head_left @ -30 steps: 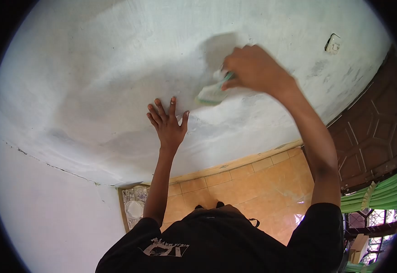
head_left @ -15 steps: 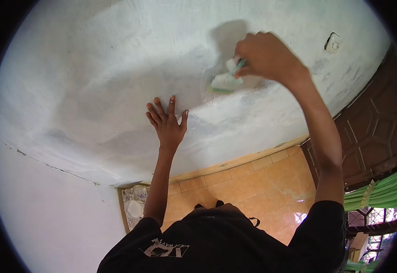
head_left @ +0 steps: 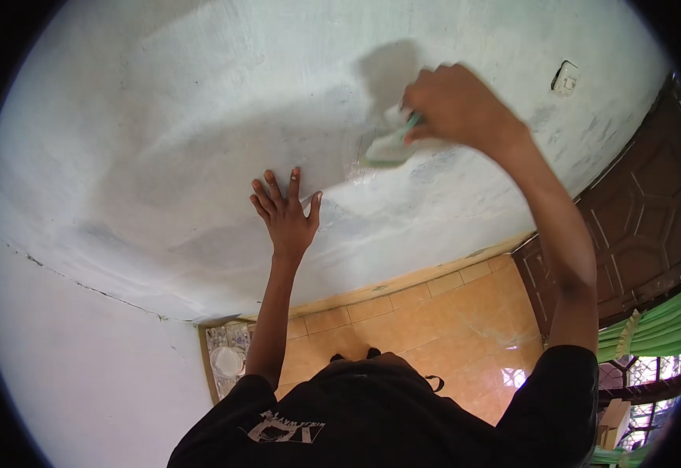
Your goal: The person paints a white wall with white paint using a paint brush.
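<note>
Palm down, my left hand lies against the whitish wall with its fingers spread. Up and to the right, my right hand is closed round the green handle of a scrub brush. The brush's pale head is smeared by motion and lies close against the wall. Grey, patchy stains and some light streaks mark the wall surface between the two hands. A dark shadow of the right hand falls on the wall just above the brush.
A white switch plate sits in the wall at upper right. At right are a brown panelled door and a green curtain. Orange tiles cover the floor below. A round white container stands at lower left.
My right hand and the brush have shifted slightly down along the wall. My left hand keeps its place and spread. The view has tilted a little.
</note>
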Action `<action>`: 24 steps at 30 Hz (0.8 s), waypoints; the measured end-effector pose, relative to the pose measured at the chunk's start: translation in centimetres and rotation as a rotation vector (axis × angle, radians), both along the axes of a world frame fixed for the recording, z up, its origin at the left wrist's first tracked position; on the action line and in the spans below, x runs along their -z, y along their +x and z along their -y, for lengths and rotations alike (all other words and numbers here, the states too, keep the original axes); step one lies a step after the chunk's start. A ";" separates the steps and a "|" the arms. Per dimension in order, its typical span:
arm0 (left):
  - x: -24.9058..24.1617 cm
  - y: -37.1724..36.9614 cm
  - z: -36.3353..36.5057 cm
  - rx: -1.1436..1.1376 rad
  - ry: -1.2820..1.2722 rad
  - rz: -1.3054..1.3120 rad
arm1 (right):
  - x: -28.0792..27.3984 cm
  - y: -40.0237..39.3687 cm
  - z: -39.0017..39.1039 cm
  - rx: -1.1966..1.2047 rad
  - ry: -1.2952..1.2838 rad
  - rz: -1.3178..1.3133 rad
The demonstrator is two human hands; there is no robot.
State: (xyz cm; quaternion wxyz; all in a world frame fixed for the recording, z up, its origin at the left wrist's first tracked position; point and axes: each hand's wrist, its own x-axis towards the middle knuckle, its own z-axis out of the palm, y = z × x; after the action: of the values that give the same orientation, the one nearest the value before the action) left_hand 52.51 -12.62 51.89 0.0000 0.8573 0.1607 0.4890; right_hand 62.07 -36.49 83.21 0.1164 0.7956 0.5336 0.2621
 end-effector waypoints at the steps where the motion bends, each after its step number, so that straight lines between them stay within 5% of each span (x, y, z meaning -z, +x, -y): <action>1: 0.0 0.0 0.0 -0.001 -0.007 -0.002 | 1.7 0.5 -0.5 -0.019 -0.053 -0.062; 6: 0.1 0.0 -0.1 0.000 0.002 0.001 | 6.5 1.9 -1.9 -0.034 -0.166 -0.063; 14: 0.1 0.1 0.0 0.010 0.006 0.026 | -0.4 -0.3 0.9 0.025 0.043 0.038; 20: 0.2 0.2 -0.1 0.002 0.011 0.008 | 4.5 2.6 -0.3 -0.023 -0.060 -0.065; 24: 0.1 0.0 -0.2 0.029 -0.001 0.029 | 0.9 2.8 0.7 0.007 0.023 0.027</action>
State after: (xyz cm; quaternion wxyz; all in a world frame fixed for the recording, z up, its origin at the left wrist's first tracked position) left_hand 52.55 -12.42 51.79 0.0098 0.8525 0.1486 0.5011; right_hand 64.84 -37.21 82.31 0.1153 0.7951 0.5261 0.2787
